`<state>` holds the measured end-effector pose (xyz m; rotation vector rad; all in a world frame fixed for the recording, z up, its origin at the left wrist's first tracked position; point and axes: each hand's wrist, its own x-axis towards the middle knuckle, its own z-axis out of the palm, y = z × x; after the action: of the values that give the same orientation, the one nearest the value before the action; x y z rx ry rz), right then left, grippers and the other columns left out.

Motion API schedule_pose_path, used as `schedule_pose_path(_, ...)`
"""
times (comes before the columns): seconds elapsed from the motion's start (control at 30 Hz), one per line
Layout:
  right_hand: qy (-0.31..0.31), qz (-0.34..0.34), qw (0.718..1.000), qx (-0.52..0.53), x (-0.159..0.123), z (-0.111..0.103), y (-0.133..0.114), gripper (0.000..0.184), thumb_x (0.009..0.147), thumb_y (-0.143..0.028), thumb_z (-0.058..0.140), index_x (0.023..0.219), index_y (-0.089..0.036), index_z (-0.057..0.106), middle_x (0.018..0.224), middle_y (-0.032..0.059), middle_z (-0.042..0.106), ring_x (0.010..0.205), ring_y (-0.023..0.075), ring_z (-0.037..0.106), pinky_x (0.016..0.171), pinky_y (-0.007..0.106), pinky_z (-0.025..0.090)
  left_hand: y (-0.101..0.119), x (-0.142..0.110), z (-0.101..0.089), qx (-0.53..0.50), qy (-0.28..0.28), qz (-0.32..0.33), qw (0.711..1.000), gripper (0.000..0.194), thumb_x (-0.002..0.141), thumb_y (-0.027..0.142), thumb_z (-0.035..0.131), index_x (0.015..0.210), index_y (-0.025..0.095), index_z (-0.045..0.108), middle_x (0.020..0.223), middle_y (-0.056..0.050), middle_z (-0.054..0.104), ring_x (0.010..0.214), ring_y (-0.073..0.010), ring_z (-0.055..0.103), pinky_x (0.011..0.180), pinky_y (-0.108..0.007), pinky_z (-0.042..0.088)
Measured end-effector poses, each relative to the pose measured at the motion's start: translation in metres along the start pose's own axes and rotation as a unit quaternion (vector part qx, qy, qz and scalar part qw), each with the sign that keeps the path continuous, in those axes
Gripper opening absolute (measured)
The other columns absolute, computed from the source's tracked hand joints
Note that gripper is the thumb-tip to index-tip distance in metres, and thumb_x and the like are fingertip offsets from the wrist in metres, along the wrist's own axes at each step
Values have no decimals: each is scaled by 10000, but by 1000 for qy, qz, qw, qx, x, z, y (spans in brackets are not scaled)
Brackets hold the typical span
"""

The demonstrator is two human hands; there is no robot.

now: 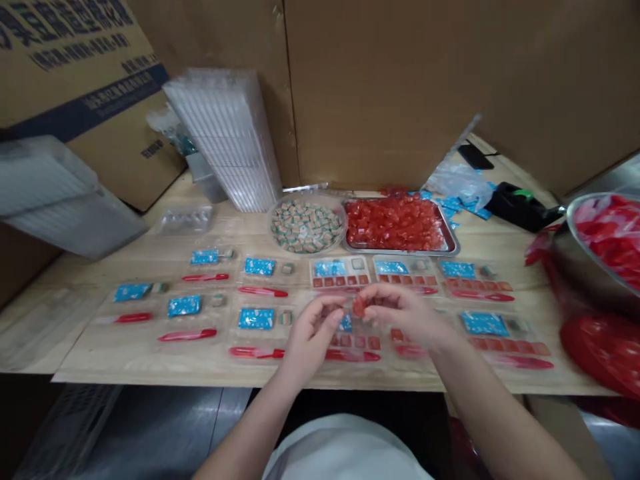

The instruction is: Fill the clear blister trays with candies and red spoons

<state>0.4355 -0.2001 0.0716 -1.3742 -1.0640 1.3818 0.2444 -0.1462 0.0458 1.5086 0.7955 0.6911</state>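
My right hand (400, 312) is closed in a pinch on a small red piece (359, 307), over the trays in the middle. My left hand (313, 330) is close beside it, thumb and fingers curled together; anything between them is too small to make out. Below both hands lies a clear plastic tray with a row of red cubes (357, 342), a red plastic stick and a blue packet, partly covered by the hands. Another tray (367, 263) just behind also holds red cubes, a blue packet (330, 268) and a beige-green block (357, 264).
A metal tray of red pieces (395, 223) and a round dish of small blocks (307, 227) stand behind. Stacked clear trays (225, 133) lean at the back left. A metal bowl (575, 220) with red contents stands right. More filled trays line the wooden table (125, 367).
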Motion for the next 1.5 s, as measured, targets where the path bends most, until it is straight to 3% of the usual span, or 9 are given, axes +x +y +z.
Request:
schedule_pose_path(0.3, 14, 18, 999, 22, -8, 19, 24, 234, 765, -365, 663, 880, -169, 605, 792, 14, 629, 680, 113, 572, 627, 249, 477, -4, 0, 7, -235, -46, -142, 960, 269, 700, 315, 734, 788, 156, 536, 779, 12, 588, 732, -103, 550, 681, -213, 434)
schedule_pose_path(0.47, 81, -113, 981, -138, -21, 37, 27, 275, 793, -263, 620, 1062, -237, 572, 948, 54, 631, 837, 174, 602, 727, 322, 509, -5, -3, 7, -219, -11, -140, 966, 270, 692, 321, 731, 736, 163, 516, 718, 28, 578, 684, -99, 550, 667, -216, 436)
schedule_pose_path(0.57, 111, -162, 941, -276, -22, 32, 31, 163, 842, -243, 548, 990, -255, 615, 912, 55, 651, 821, 187, 609, 725, 335, 505, -11, -10, 6, -136, -24, -124, 983, 189, 779, 322, 640, 818, 168, 538, 756, 2, 609, 713, -128, 581, 685, -255, 462)
schedule_pose_path(0.67, 178, -163, 901, -361, -14, 14, 34, 162, 855, -274, 547, 997, -245, 621, 944, 63, 663, 873, 214, 608, 775, 375, 496, -22, -21, 0, 100, 9, -17, 995, 171, 830, 253, 577, 989, 191, 569, 952, -53, 650, 903, -196, 595, 821, -358, 461)
schedule_pose_path(0.77, 177, -192, 849, -460, 1, 5, 36, 159, 836, -258, 586, 978, -227, 652, 987, 75, 660, 940, 248, 576, 854, 428, 458, -31, -30, -7, 307, -25, 91, 947, 147, 853, 185, 542, 976, 223, 613, 1027, -51, 657, 1035, -234, 560, 919, -436, 409)
schedule_pose_path(0.87, 106, -201, 829, -512, 12, 13, 39, 121, 824, -199, 597, 912, -211, 678, 930, 67, 671, 914, 248, 560, 849, 423, 452, -34, -34, -8, 367, -59, 129, 919, 152, 861, 152, 528, 947, 228, 628, 1066, -36, 662, 1106, -232, 539, 947, -437, 408)
schedule_pose_path(1.0, 104, -184, 843, -495, 18, 22, 42, 111, 824, -191, 592, 880, -213, 685, 863, 59, 686, 874, 240, 568, 818, 407, 451, -35, -34, -7, 373, -59, 140, 915, 163, 860, 126, 520, 929, 223, 631, 1085, -33, 669, 1148, -223, 528, 959, -432, 418)
schedule_pose_path(1.2, 171, -130, 919, -330, 15, 21, 46, 164, 858, -338, 553, 954, -253, 655, 951, 27, 685, 902, 203, 616, 808, 354, 475, -38, -33, -9, 363, -58, 145, 919, 160, 862, 125, 517, 908, 223, 635, 1090, -30, 674, 1146, -219, 537, 958, -430, 426)
schedule_pose_path(1.5, 138, -164, 881, -423, 15, 20, 54, 56, 788, -272, 657, 819, -226, 648, 823, 32, 683, 820, 224, 582, 775, 387, 432, -40, -35, -9, 347, -62, 124, 928, 162, 867, 114, 504, 907, 223, 617, 1105, -23, 662, 1188, -208, 500, 987, -424, 395)
